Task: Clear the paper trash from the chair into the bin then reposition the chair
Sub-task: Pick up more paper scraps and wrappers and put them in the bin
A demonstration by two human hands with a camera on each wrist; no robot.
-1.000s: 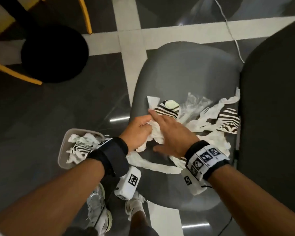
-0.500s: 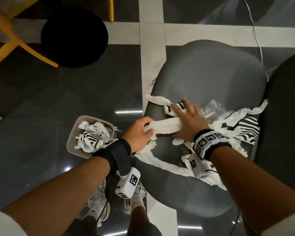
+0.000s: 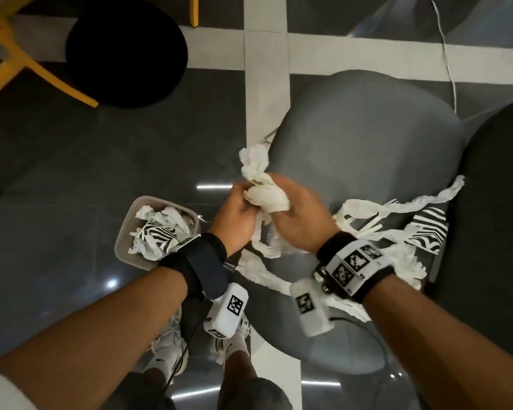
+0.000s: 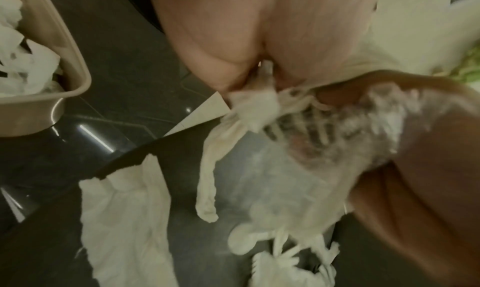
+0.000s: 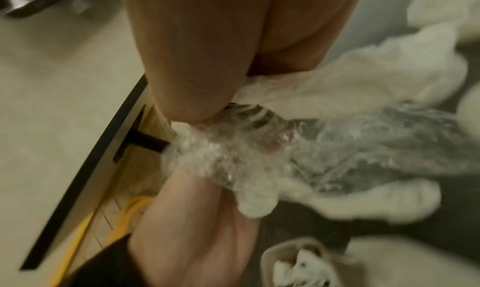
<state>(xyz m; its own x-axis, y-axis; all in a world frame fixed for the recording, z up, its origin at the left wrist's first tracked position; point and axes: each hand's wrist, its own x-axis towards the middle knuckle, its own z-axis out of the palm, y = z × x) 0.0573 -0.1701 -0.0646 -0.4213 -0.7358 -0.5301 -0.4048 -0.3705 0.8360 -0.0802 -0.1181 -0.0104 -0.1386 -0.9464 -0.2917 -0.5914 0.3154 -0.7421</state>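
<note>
Pretty dim indoor lighting overall, with a warm yellowish cast. The head view is the sharpest of the three, though its edges bend from the wide lens, and the glossy dark floor (image 3: 71, 179) throws back small hard streaks of glare from overhead lights. The black round stool (image 3: 126, 51) is crushed to pure black, no detail at all. Both wrist views are soft and smeared by motion blur: the crumpled paper (image 4: 262, 110) shows hardly any clean edges, the bin (image 5: 293, 258) in the corner is fuzzy, and the skin up close is out of focus.
</note>
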